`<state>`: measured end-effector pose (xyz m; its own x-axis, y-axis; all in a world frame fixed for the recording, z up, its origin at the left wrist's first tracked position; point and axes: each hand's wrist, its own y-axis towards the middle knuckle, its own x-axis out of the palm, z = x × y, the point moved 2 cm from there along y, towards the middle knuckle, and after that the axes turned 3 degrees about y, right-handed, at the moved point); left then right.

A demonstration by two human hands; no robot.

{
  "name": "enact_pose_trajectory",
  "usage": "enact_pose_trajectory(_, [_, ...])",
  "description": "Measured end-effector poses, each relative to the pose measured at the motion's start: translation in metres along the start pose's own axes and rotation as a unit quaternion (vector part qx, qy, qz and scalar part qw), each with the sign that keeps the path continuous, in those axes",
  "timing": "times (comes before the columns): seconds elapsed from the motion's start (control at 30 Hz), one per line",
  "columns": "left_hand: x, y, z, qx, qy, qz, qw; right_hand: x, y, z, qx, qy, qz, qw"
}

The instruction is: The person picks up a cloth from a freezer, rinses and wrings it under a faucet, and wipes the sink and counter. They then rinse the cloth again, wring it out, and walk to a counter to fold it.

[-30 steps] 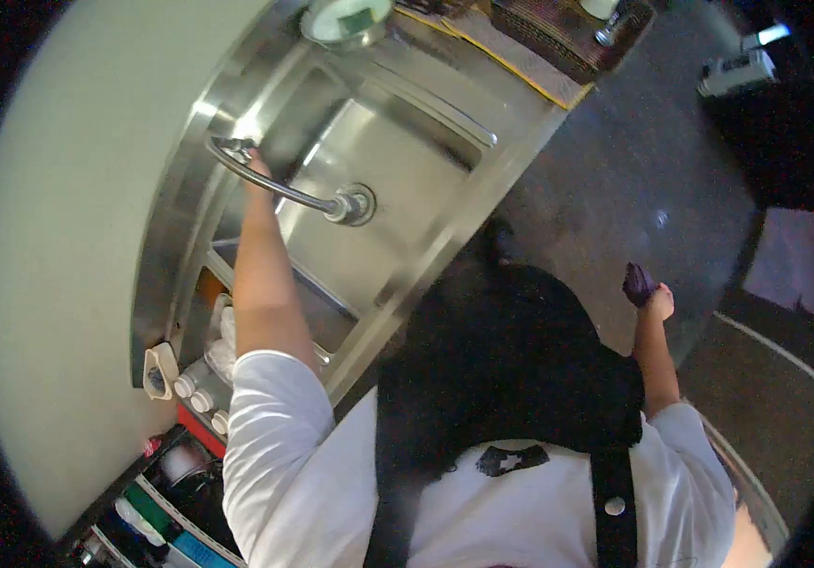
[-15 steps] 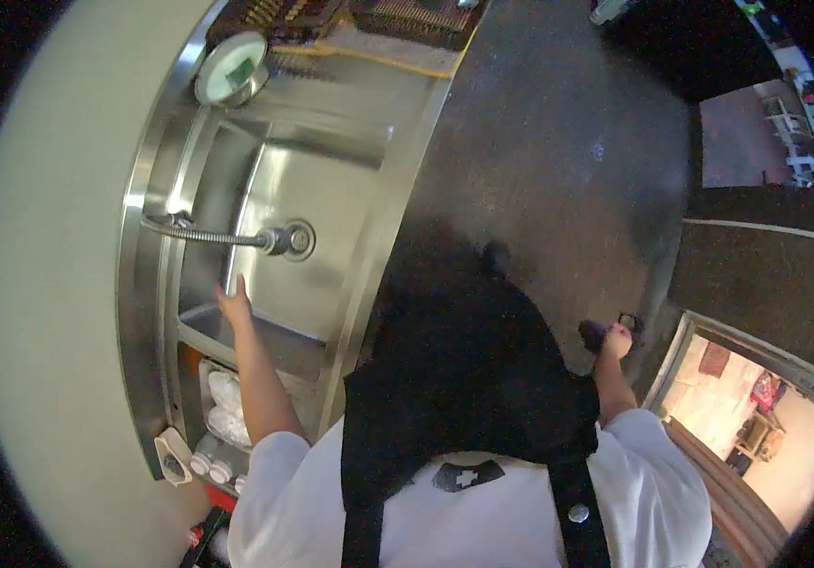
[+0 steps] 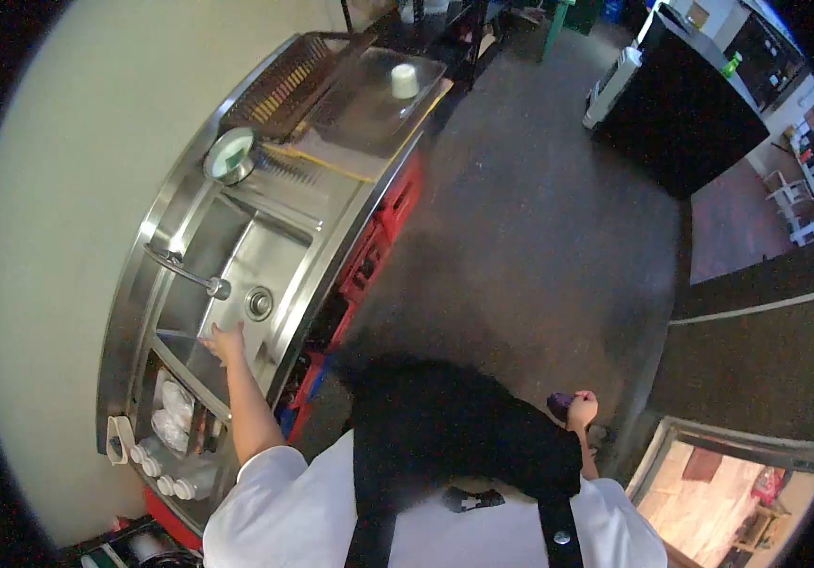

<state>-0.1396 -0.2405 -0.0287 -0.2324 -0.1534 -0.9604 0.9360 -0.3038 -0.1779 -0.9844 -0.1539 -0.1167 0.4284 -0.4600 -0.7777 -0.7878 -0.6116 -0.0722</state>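
Observation:
My left hand [image 3: 225,343] reaches over the stainless steel sink [image 3: 279,248], empty, its fingers spread. Close by are the round drain [image 3: 258,303] and the curved faucet [image 3: 185,272], whose head hangs above the basin. Out to my right side, away from the counter, my right hand [image 3: 584,409] is closed around a small dark purple thing [image 3: 560,405]; its kind is too unclear to name. A metal bowl [image 3: 241,170] with a green sponge [image 3: 237,158] in it stands beyond the basin.
At the counter's far end are a brown rack [image 3: 279,87] and a tray [image 3: 360,90] with a white cup [image 3: 404,81]. Red crates [image 3: 369,260] line the counter's underside. White bottles [image 3: 194,483] and a white plastic bundle [image 3: 173,417] sit nearer. A lit doorway [image 3: 710,483] opens at right.
The view has tilted up and turned, bringing in the far tray, cup and red crates. My left hand remains over the sink, fingers spread; my right hand still holds the purple thing.

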Motion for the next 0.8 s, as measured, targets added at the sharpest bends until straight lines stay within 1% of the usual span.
enact_pose_trajectory(0.07, [0.03, -0.018, 0.006, 0.025, -0.063, 0.143, 0.987, -0.009, 0.034, 0.015, -0.023, 0.046, 0.05, 0.997])
enact_pose_trajectory(0.1, [0.025, -0.046, 0.025, 0.02, -0.069, 0.147, 0.987, -0.019, 0.048, 0.011, 0.033, 0.099, 0.037, 0.994])
enact_pose_trajectory(0.13, [0.016, -0.092, 0.057, 0.009, -0.044, 0.125, 0.991, -0.019, 0.068, 0.015, 0.025, 0.102, 0.033, 0.994])
enact_pose_trajectory(0.17, [0.012, -0.129, 0.083, -0.002, -0.017, 0.103, 0.995, -0.018, 0.085, 0.026, 0.089, 0.159, 0.063, 0.981])
enact_pose_trajectory(0.2, [0.023, -0.147, 0.098, 0.063, 0.015, 0.114, 0.991, -0.018, 0.101, 0.039, 0.152, 0.213, 0.089, 0.961])
enact_pose_trajectory(0.23, [0.045, -0.145, 0.11, 0.067, -0.02, 0.076, 0.995, -0.024, 0.114, 0.043, 0.143, 0.211, 0.081, 0.964])
enact_pose_trajectory(0.3, [0.032, -0.205, 0.166, 0.147, 0.017, 0.049, 0.988, -0.026, 0.14, 0.05, 0.116, 0.315, 0.101, 0.937])
enact_pose_trajectory(0.33, [0.038, -0.217, 0.189, 0.178, 0.018, 0.037, 0.983, -0.022, 0.153, 0.045, 0.104, 0.367, 0.109, 0.918])
enact_pose_trajectory(0.37, [0.052, -0.215, 0.208, 0.203, -0.019, 0.024, 0.979, -0.031, 0.156, 0.023, 0.122, 0.273, 0.117, 0.947])
enact_pose_trajectory(0.4, [0.046, -0.229, 0.234, 0.209, 0.008, 0.011, 0.978, -0.029, 0.167, 0.015, 0.116, 0.275, 0.109, 0.948])
enact_pose_trajectory(0.43, [0.053, -0.23, 0.258, 0.215, 0.008, 0.017, 0.976, -0.023, 0.18, 0.021, 0.198, 0.373, 0.121, 0.898])
enact_pose_trajectory(0.47, [0.047, -0.237, 0.283, 0.221, 0.001, 0.007, 0.975, -0.009, 0.196, 0.016, 0.277, 0.467, 0.128, 0.83])
enact_pose_trajectory(0.5, [0.044, -0.24, 0.308, 0.226, -0.014, 0.009, 0.974, -0.006, 0.197, -0.009, 0.297, 0.613, -0.005, 0.732])
enact_pose_trajectory(0.53, [0.043, -0.24, 0.329, 0.234, -0.026, 0.007, 0.972, 0.004, 0.212, -0.012, 0.296, 0.613, -0.008, 0.732])
enact_pose_trajectory(0.57, [0.06, -0.217, 0.347, 0.235, -0.026, 0.007, 0.972, 0.012, 0.226, -0.012, 0.295, 0.627, -0.022, 0.721])
enact_pose_trajectory(0.6, [0.091, -0.181, 0.367, 0.274, -0.106, 0.017, 0.956, 0.018, 0.24, -0.013, 0.293, 0.64, -0.032, 0.71])
enact_pose_trajectory(0.63, [0.125, -0.153, 0.401, 0.313, -0.187, 0.02, 0.931, 0.021, 0.264, -0.029, 0.289, 0.639, -0.023, 0.712])
enact_pose_trajectory(0.67, [0.141, -0.133, 0.416, 0.314, -0.189, 0.018, 0.93, 0.028, 0.277, -0.043, 0.289, 0.602, -0.044, 0.743])
enact_pose_trajectory(0.7, [0.153, -0.115, 0.431, 0.322, -0.262, 0.022, 0.91, 0.035, 0.292, -0.057, 0.287, 0.561, -0.066, 0.773])
enact_pose_trajectory(0.73, [0.16, -0.099, 0.447, 0.328, -0.334, 0.027, 0.883, 0.038, 0.304, -0.076, 0.283, 0.562, -0.065, 0.774])
enact_pose_trajectory(0.8, [0.177, -0.074, 0.465, 0.221, -0.457, -0.001, 0.861, 0.043, 0.323, -0.116, 0.337, 0.58, -0.013, 0.742])
